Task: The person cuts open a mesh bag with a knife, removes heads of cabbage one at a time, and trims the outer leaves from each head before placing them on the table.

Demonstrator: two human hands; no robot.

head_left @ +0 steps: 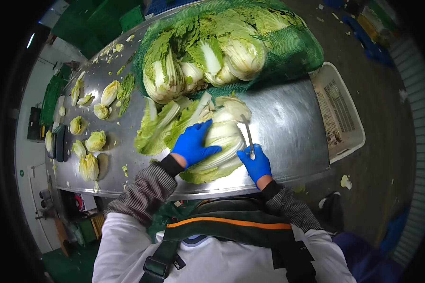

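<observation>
A napa cabbage (222, 146) lies on the steel table (288, 127) right in front of me. My left hand (193, 144), in a blue glove, rests flat on top of the cabbage with fingers spread. My right hand (256, 162), also blue-gloved, grips a knife (248, 134) whose blade points away from me along the cabbage's right side. Loose outer leaves (163, 125) lie spread to the left of the cabbage.
A green mesh sack (293, 47) with several whole cabbages sits at the table's far side. Trimmed cabbage pieces (87, 141) lie along the left part of the table. A white plastic crate (340, 113) stands on the floor to the right.
</observation>
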